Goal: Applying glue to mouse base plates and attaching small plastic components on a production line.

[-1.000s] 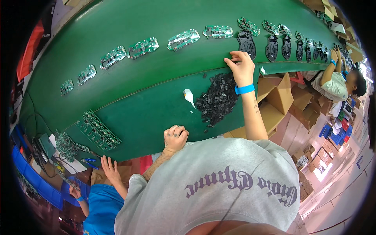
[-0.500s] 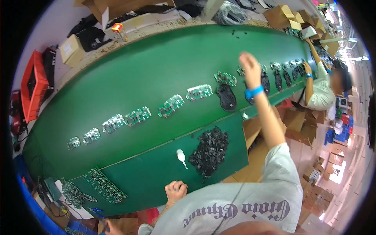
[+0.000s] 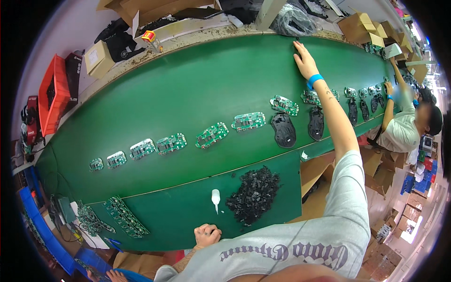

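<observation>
My right arm, with a blue wristband, reaches across the green belt (image 3: 211, 80). My right hand (image 3: 306, 63) lies near the belt's far edge with fingers stretched out, and nothing shows in its grip. Closed in a loose fist, my left hand (image 3: 207, 235) rests at the near edge of the green side table (image 3: 174, 207); no object shows in it. Beyond it are a small white bottle with a thin nozzle (image 3: 215, 198) and a heap of small black parts (image 3: 253, 195). Green circuit boards (image 3: 249, 121) line the belt. Black mouse shells (image 3: 284, 130) lie beside some boards.
At right, a co-worker (image 3: 399, 127) reaches over the belt. Another person's hand (image 3: 115, 276) shows at the lower left. Board strips (image 3: 126, 217) lie on the side table's left. A red crate (image 3: 54, 96), a cardboard box (image 3: 98, 60) and a plastic bag (image 3: 293, 19) stand beyond the belt.
My right hand has moved from above the mouse shells to the belt's far edge, where small black bits lay before. My left hand stays at the table edge. The view has shifted slightly.
</observation>
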The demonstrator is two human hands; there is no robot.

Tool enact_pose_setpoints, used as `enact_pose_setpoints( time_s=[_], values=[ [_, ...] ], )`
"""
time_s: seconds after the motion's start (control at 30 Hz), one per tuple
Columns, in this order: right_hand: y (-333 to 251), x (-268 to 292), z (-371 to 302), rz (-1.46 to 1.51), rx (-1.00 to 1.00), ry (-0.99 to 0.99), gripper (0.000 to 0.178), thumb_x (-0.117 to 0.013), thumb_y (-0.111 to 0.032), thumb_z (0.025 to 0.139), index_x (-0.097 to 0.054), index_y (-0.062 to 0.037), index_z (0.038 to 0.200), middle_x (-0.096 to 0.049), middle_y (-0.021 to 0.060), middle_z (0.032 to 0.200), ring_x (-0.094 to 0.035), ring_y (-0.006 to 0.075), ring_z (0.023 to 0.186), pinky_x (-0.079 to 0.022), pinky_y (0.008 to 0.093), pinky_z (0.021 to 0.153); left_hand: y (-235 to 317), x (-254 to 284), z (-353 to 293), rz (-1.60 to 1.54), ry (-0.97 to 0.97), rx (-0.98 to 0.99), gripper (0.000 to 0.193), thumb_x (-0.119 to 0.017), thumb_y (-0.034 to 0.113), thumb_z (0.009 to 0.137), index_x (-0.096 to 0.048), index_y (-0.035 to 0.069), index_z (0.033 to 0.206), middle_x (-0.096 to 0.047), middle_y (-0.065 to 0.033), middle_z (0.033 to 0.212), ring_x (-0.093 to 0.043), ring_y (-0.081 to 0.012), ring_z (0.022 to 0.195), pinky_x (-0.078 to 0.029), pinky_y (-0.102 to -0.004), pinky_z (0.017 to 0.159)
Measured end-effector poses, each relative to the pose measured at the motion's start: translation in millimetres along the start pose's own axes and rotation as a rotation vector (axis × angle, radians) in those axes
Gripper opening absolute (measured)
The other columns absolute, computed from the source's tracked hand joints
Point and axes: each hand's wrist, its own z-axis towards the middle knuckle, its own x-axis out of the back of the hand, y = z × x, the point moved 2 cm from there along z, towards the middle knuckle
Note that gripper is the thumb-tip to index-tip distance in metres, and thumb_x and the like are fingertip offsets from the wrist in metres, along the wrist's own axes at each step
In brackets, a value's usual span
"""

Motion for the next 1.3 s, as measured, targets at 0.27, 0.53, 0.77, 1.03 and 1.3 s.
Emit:
enact_pose_setpoints(
  time_s=[0.27, 0.53, 0.77, 1.03, 1.3],
  values=[
    [-28, 7, -7, -0.474, 0.232, 0.043, 0.025, -0.054, -0.005, 0.085, -0.064, -0.0036, 0.109, -0.061, 0.0099, 0.119, -0.057, 0.0259, 0.11, -0.047, 0.035, 0.094, 0, -1, 3, 0.0, 0.033, -0.016, 0.021, -0.071, 0.015, 0.06, -0.053, 0.019, 0.07, -0.053, 0.006, 0.087, -0.048, -0.0188, 0.091, -0.035, -0.037, 0.072],
    [-21, 12, 0, -0.224, -0.203, 0.101, 0.016, -0.066, -0.008, 0.074, -0.073, -0.0086, 0.089, -0.068, 0.0139, 0.089, -0.066, 0.0307, 0.084, -0.052, 0.0373, 0.08, 1, -6, -2, -0.027, 0.051, 0.015, 0.02, -0.07, 0.014, 0.062, -0.053, 0.019, 0.071, -0.054, 0.0055, 0.089, -0.049, -0.0185, 0.094, -0.035, -0.0372, 0.075],
    [-174, 69, -67, 0.707, -0.312, -0.328, 0.013, -0.07, -0.004, 0.077, -0.072, -0.0022, 0.089, -0.07, 0.0059, 0.094, -0.065, 0.0149, 0.083, -0.052, 0.0262, 0.078, -1, 0, 5, -0.051, 0.017, 0.028, 0.021, -0.071, 0.016, 0.065, -0.053, 0.02, 0.076, -0.054, 0.0061, 0.091, -0.05, -0.0175, 0.094, -0.035, -0.0369, 0.075],
    [-257, 47, -214, 0.838, -0.212, -0.667, 0.006, -0.073, -0.007, 0.076, -0.073, -0.0035, 0.08, -0.071, 0.0079, 0.093, -0.066, 0.0162, 0.084, -0.053, 0.0293, 0.075, -1, -7, -1, -0.035, 0.049, -0.008, 0.02, -0.07, 0.017, 0.064, -0.055, 0.021, 0.076, -0.054, 0.0075, 0.091, -0.05, -0.0169, 0.094, -0.035, -0.0359, 0.075],
    [-2, 60, -32, -0.363, -0.235, 0.26, 0.037, -0.07, -0.032, 0.081, -0.069, -0.0035, 0.104, -0.068, 0.017, 0.092, -0.066, 0.0267, 0.08, -0.052, 0.0363, 0.075, -3, -8, 1, -0.033, 0.04, -0.027, 0.02, -0.07, 0.017, 0.063, -0.053, 0.022, 0.074, -0.054, 0.0074, 0.09, -0.049, -0.0177, 0.093, -0.035, -0.0355, 0.074]
  ],
)
